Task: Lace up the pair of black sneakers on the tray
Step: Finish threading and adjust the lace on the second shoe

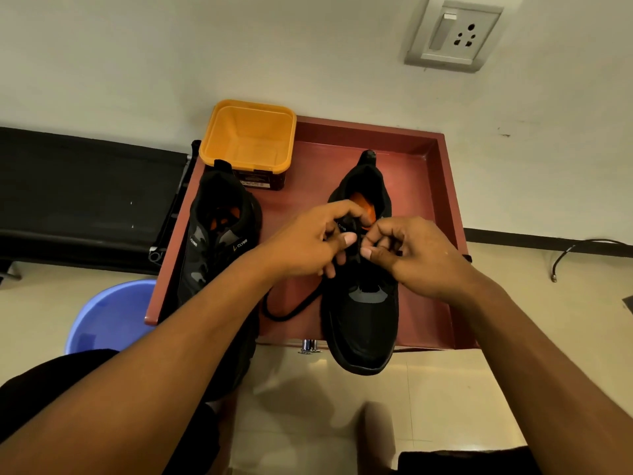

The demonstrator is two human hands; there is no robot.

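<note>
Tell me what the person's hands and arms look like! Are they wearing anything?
No gloves, rings or watch show on the left hand or the right hand. Both forearms are bare, with no sleeves in view. The thumbnails are cut short.

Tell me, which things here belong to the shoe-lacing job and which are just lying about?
In the job: left hand and right hand, both pinching the black lace; the sneaker under them; the second sneaker; the red tray.
Lying about: yellow tub, blue basin, wall socket, black bench.
</note>
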